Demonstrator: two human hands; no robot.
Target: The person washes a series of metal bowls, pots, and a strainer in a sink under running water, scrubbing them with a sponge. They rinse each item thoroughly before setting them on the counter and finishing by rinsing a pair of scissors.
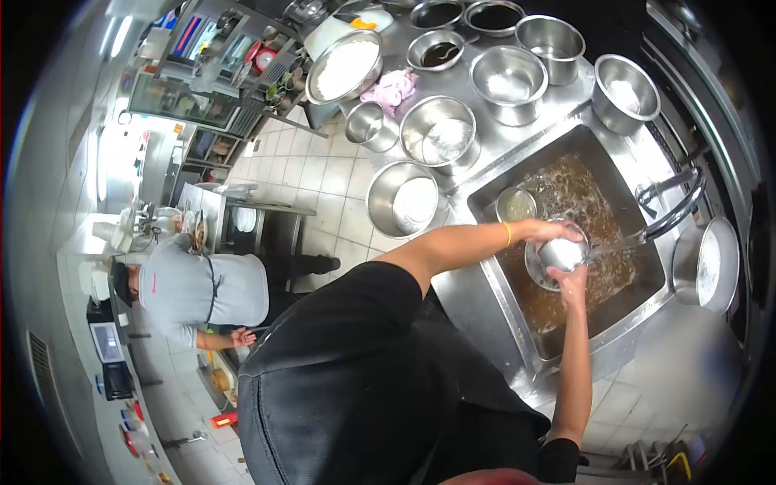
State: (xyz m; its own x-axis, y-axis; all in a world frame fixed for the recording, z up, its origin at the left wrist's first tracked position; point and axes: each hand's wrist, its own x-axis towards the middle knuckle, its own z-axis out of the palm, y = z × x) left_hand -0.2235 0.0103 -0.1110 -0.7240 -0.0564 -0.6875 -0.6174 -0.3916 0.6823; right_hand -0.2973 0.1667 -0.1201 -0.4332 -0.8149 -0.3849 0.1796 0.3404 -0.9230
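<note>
Over the sink (505, 311), a shiny small metal bowl (563, 255) is tilted beneath the running tap (675, 214). My left hand (558, 231), with a yellow band at the wrist, grips its upper side. From below, my right hand (570, 280) closes on the same bowl. Water from the spout hits beside it and splashes. Partly behind the bowl shows the rim of another round metal vessel (535, 271). A small round container (516, 205) sits in the murky brown water near the sink's left wall.
Several metal pots, including one pot (404, 200), line the steel counter. A pink cloth (390, 90) lies by a bowl of white food (346, 71). A large metal basin (707, 265) stands right of the sink. Another person (202, 283) works at the left.
</note>
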